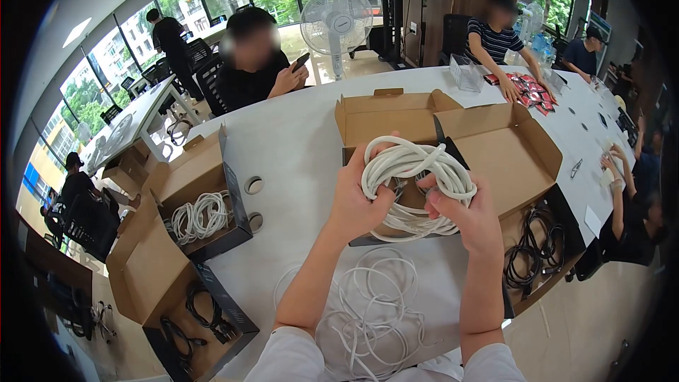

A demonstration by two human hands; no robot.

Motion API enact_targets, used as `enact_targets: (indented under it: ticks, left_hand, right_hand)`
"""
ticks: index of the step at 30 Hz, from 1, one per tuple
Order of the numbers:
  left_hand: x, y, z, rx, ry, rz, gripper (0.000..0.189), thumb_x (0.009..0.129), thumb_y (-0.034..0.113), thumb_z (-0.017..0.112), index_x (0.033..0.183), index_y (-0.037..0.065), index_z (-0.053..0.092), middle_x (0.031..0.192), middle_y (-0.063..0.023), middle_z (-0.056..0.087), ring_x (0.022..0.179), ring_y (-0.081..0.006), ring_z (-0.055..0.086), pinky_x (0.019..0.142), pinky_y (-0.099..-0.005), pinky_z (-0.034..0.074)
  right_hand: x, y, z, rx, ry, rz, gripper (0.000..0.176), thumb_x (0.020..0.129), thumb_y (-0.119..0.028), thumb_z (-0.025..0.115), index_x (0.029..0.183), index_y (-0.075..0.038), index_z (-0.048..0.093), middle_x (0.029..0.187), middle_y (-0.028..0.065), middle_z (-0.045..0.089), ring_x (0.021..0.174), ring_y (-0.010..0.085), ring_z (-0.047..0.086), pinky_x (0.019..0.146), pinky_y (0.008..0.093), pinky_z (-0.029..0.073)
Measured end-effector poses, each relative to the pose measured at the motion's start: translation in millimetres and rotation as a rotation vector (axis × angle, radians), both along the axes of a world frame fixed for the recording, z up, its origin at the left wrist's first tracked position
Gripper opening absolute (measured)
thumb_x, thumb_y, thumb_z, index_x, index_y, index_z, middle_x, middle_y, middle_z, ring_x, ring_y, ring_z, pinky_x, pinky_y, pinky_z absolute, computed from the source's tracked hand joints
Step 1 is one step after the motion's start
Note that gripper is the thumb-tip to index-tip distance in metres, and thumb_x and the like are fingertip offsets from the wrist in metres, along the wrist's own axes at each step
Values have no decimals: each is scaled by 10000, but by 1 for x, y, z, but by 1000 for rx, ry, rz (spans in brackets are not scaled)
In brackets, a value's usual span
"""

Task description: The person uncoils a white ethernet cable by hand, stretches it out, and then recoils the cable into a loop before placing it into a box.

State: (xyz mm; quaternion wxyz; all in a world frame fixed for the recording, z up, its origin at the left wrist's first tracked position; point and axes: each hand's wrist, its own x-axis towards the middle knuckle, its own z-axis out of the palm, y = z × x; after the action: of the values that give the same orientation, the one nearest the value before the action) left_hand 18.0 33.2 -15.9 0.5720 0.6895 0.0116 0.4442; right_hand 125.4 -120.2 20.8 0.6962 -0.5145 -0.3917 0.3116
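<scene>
A thick coil of white cable (417, 163) is held up in front of me, above the table. My left hand (364, 187) grips the coil's left side, fingers behind and thumb in front. On the right side, my right hand (463, 212) closes round the same coil with its thumb pressed inward. Behind the coil stands an open cardboard box (385, 119), its inside partly hidden by the coil and my hands. Loose white cable (375, 304) lies in tangled loops on the table between my forearms.
An open box (548, 290) at right holds black cables. At left, one box (237, 230) holds coiled white cable and another (240, 322) holds black cables. Tape rolls (254, 184) lie on the white table (283, 148). People sit around it; one hand touches red packets (527, 92).
</scene>
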Motion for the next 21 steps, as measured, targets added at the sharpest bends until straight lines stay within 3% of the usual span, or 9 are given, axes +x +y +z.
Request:
enact_targets:
  ticks: [5,8,11,13,15,18,21]
  left_hand:
    - [-5,5,-3,49,79,-68,444,733,-62,483,1175,-30,490,838,-70,671,754,-121,653,717,-262,531]
    - [-9,1,1,-94,147,-112,431,745,23,607,1160,-19,499,786,-54,661,737,-132,635,802,-299,512]
    - [-15,15,-1,117,157,-184,594,726,241,761,1202,-2,500,801,-25,645,865,-164,594,993,-387,387]
    - [-20,23,9,449,200,-113,740,689,381,795,1243,0,486,855,-10,641,964,-183,537,1045,-418,276]
    - [-22,24,14,653,251,-24,905,613,532,825,1277,10,499,944,-1,627,1062,-220,460,1051,-444,202]
    - [-19,7,22,753,319,168,880,568,540,842,1235,38,562,941,-21,620,977,-231,478,1001,-416,247]
    - [-12,0,19,652,318,156,767,566,533,841,1135,62,634,904,-28,610,912,-237,478,961,-393,271]
  right_hand:
    - [5,-4,-1,-9,-8,22,102,826,-71,713,885,-1,669,741,17,651,661,66,594,591,212,461]
    - [10,-5,-5,-28,-2,47,100,820,-82,722,864,-12,666,720,6,640,625,58,580,560,213,450]
    - [11,-7,-4,24,103,3,121,792,-103,741,849,-29,665,689,-7,618,565,46,550,513,206,420]
    - [20,-8,-5,28,149,-24,145,766,-118,750,850,-35,667,679,-11,606,537,42,534,491,202,401]
    - [24,-8,-3,25,184,-55,182,729,-134,754,851,-32,667,667,-15,591,503,38,513,460,199,375]
    - [32,-14,-2,73,208,-97,184,729,-137,753,850,-29,666,663,-14,591,503,38,516,452,200,373]
    - [40,-16,-3,64,184,-146,182,744,-139,760,853,-30,663,685,-7,604,504,39,520,444,197,369]
